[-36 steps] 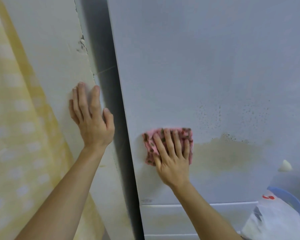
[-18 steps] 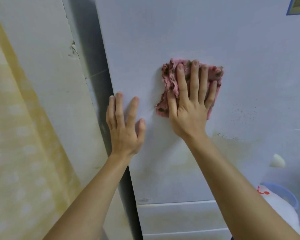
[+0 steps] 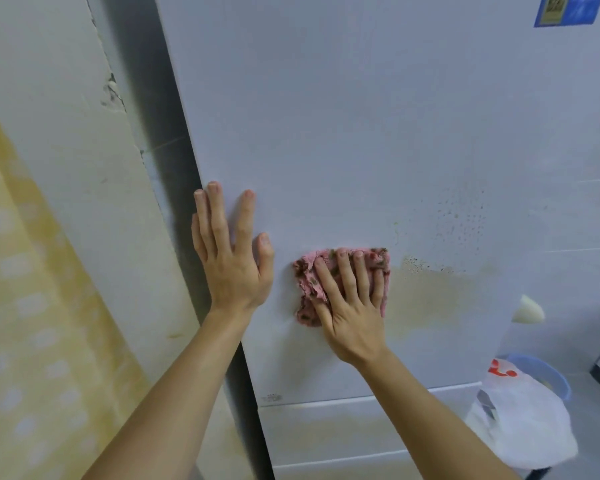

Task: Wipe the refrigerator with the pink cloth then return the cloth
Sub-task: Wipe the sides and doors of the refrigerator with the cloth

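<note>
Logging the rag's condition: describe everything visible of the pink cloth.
The pink cloth is a fuzzy, crumpled rag flecked with dark brownish spots, bunched into a rough square. It lies flat against the refrigerator door, pressed there by the right hand, whose straight fingers spread over it, beside a yellowish stain.

Crumpled pink cloth (image 3: 309,285) lies pressed flat against the white refrigerator (image 3: 343,133) door beside a yellowish stain
</note>
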The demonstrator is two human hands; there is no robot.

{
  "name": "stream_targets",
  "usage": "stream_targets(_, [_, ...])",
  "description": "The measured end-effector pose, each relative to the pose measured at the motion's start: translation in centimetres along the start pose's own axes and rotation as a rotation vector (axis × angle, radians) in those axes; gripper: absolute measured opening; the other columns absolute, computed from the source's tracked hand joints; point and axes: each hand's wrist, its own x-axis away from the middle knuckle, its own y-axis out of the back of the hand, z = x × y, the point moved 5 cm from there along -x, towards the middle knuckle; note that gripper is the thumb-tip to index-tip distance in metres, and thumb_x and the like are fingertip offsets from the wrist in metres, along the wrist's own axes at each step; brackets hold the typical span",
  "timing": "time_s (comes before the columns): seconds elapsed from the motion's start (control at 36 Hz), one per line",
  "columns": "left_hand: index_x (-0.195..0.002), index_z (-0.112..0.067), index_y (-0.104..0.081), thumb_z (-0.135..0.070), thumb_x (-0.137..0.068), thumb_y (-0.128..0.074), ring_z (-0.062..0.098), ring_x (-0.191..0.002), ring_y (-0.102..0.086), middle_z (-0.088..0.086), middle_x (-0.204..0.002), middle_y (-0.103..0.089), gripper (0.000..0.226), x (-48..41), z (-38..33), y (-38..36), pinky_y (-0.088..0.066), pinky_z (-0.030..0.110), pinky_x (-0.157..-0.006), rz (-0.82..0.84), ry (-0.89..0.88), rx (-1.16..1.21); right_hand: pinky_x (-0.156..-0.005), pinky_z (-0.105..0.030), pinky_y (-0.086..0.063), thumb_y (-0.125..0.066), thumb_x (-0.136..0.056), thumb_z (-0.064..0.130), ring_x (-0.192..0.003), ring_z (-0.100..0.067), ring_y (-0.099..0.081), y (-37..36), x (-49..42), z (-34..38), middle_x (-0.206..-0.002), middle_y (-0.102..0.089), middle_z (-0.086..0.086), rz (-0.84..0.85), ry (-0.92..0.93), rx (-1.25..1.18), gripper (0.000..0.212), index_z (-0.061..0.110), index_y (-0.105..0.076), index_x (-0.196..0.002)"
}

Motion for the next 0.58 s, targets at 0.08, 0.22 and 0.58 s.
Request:
stream_targets(0.08, [-0.157,-0.010,-0.044,-0.023,-0.105,-0.046,0.043,-0.158,-0.021,0.029,-0.165,-0.031,0.054,0.4,-0.8,-0.2,-0.019,0.058,-0.129,0.019,-0.051,-0.025,-0.129,-0.042,0.015,-0.038,-0.103,0.041,-0.163,-0.013,0.009,0.6,-1.3,-0.4,-0.176,0.011,0.012,0.009,-0.020,-0.026,0.073,0.044,-0.002,-0.166])
stream_targets(0.22, [-0.155,-0.010,-0.050,-0.020,-0.104,-0.047,0.042,-0.158,-0.025,0.026,-0.165,-0.034,0.051,0.8,-1.4,-0.2,-0.018,0.058,-0.129,0.042,-0.090,-0.044,-0.131,-0.045,0.008,-0.041,-0.103,0.037,-0.163,-0.012,0.005,4.0,-7.2,-1.3,-0.176,-0.003,0.007,-0.102,-0.076,-0.072,0.071,0.043,-0.009,-0.166])
stream_targets(0.58, [-0.150,0.002,-0.051,-0.007,-0.096,-0.058,0.056,-0.154,-0.020,0.040,-0.160,-0.029,0.056,0.7,-3.2,-0.9,-0.021,0.066,-0.126,0.030,-0.032,0.043,-0.132,-0.048,-0.002,-0.046,-0.105,0.039,-0.164,-0.019,-0.004,3.6,-4.8,-4.2,-0.175,-0.010,0.002,-0.181,-0.043,0.017,0.069,0.035,-0.016,-0.167])
